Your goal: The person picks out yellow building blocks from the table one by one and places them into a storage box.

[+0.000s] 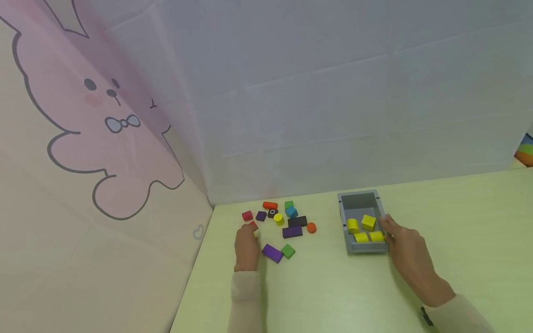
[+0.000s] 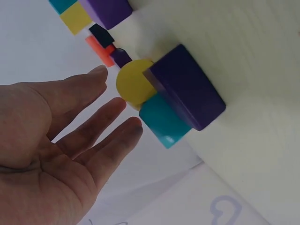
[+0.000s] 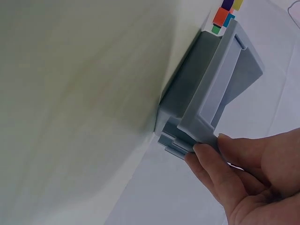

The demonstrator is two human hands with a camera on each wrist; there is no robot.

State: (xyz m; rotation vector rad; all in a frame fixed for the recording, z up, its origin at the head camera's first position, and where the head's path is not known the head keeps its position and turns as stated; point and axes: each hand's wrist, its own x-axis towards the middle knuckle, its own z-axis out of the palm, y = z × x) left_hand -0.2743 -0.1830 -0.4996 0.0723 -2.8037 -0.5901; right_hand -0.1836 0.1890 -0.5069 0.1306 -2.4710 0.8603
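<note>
In the head view my left hand point(image 1: 246, 249) is low over the table at the left of the loose blocks, by a red block point(image 1: 253, 225) and a yellow piece point(image 1: 256, 234) that it partly hides. The left wrist view has its fingers apart and slightly bent, with a round yellow block point(image 2: 133, 84), a dark purple block point(image 2: 185, 89) and a teal block point(image 2: 161, 122) just beyond the fingertips. My right hand point(image 1: 410, 256) pinches the right rim of a grey box point(image 1: 368, 248), thumb and fingers on its edge. Several yellow blocks point(image 1: 368, 222) lie inside.
Between the hands are scattered a purple block point(image 1: 272, 253), a green block point(image 1: 288, 251), a black block point(image 1: 297, 221), an orange disc point(image 1: 311, 227) and a yellow cylinder point(image 1: 279, 219). A pale cloth point(image 1: 333, 115) hangs behind the table point(image 1: 316, 291).
</note>
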